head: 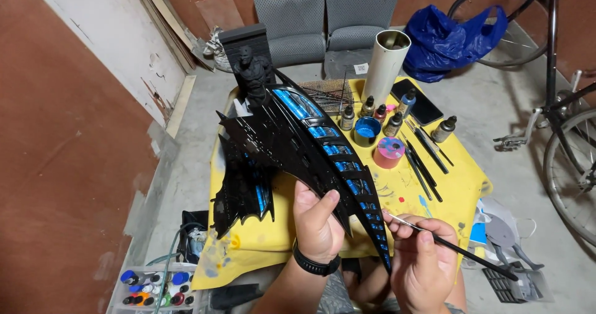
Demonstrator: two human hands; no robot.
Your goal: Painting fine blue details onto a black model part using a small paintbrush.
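The left hand [318,222], with a black band at the wrist, is clamped on the lower edge of a large black model wing [292,146] with blue panels, thumb on top and fingers underneath. The wing is held up over the yellow tabletop [462,177], running from a dark figure [251,75] at 11 o'clock down to a sharp tip at 5 o'clock, close to the person's lap. The right hand [425,261] is closed around a thin black paintbrush [456,247]; its pale tip touches the wing's blue panels near the sharp end, and the handle points away to 4 o'clock.

On the tabletop at 1 o'clock from the wing stand several small paint bottles [393,123], a blue cup [367,131], and a pink lid [389,151]. More brushes [425,159] lie just beside them. A white tube [386,59] stands upright behind. A box of paints [155,287] sits on the floor at 7 o'clock.
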